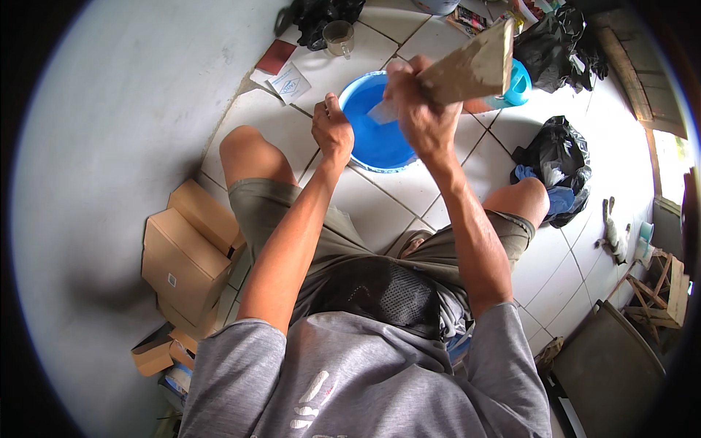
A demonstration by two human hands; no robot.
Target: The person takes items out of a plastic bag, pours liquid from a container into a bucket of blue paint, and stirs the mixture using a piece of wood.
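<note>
Right hand (423, 109): closed around board (475, 66), tilted above basin (376, 139)
Left hand (332, 131): gripping basin's near-left rim
Advice: steady rim, keep board over water

Both arms outstretched; left hand (332, 131) curled, right hand (420, 109) clenched.

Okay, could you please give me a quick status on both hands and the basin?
Left hand gripping the blue basin rim. Right hand closed on a flat wooden board, raised over the basin. Glass mug beyond, apart from both.
</note>
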